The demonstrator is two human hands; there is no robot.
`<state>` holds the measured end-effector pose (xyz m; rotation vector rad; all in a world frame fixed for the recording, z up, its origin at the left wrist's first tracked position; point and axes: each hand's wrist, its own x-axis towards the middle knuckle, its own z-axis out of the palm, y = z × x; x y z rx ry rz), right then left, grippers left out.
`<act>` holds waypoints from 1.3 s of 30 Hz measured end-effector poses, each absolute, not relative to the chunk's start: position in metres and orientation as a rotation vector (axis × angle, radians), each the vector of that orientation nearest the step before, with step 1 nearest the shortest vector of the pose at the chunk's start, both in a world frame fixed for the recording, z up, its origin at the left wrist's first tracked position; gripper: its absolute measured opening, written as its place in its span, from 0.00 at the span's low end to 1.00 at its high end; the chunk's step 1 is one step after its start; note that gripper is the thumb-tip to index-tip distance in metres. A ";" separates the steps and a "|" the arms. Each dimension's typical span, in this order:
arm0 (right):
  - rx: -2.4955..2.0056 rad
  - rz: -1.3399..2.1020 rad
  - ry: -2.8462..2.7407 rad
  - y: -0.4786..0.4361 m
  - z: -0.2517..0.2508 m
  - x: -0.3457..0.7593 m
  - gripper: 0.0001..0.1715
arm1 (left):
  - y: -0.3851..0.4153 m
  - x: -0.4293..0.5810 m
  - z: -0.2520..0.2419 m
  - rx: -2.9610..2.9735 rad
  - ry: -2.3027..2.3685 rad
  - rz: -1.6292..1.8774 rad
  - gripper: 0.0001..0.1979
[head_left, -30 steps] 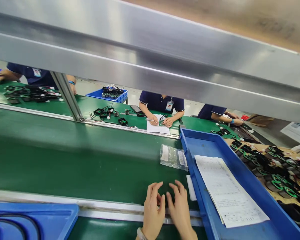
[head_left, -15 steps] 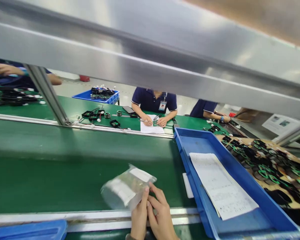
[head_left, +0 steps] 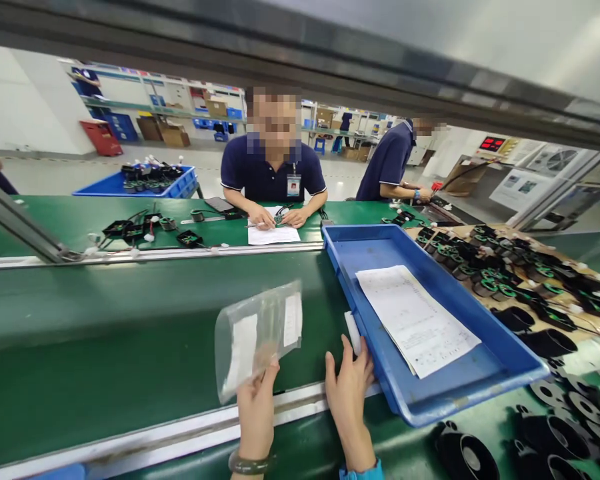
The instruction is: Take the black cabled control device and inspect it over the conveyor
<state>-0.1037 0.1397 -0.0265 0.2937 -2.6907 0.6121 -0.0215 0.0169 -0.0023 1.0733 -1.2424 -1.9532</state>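
Observation:
My left hand (head_left: 257, 407) pinches the lower edge of a clear plastic bag (head_left: 257, 333) with white labels and holds it up over the green conveyor belt (head_left: 105, 333). My right hand (head_left: 349, 387) lies flat with fingers stretched, its fingertips at a small white strip (head_left: 353, 332) beside the near-left corner of a blue tray (head_left: 460, 390). A printed paper sheet (head_left: 415, 317) lies inside the tray.
Across the belt a person in a navy shirt (head_left: 273, 177) writes on a paper (head_left: 273, 235); another person (head_left: 390, 163) works to the right. Black fan parts (head_left: 145, 233) lie on the far bench, a blue bin (head_left: 140, 181) behind. Black-and-green coils (head_left: 510, 280) cover the right.
The bag went from lying on the belt to my hands, and is now held by my left hand alone. My right hand moved right to the tray's corner. The view tilted up.

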 end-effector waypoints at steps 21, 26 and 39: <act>0.368 0.574 -2.804 0.137 -0.012 -0.094 0.26 | 0.013 -0.030 0.016 1.097 -1.042 -2.023 0.26; 0.348 0.631 -2.853 0.139 -0.011 -0.095 0.28 | 0.013 -0.031 0.021 1.130 -1.098 -2.096 0.27; 0.287 0.574 -2.942 0.143 -0.011 -0.095 0.32 | 0.013 -0.029 0.021 1.064 -1.203 -2.108 0.24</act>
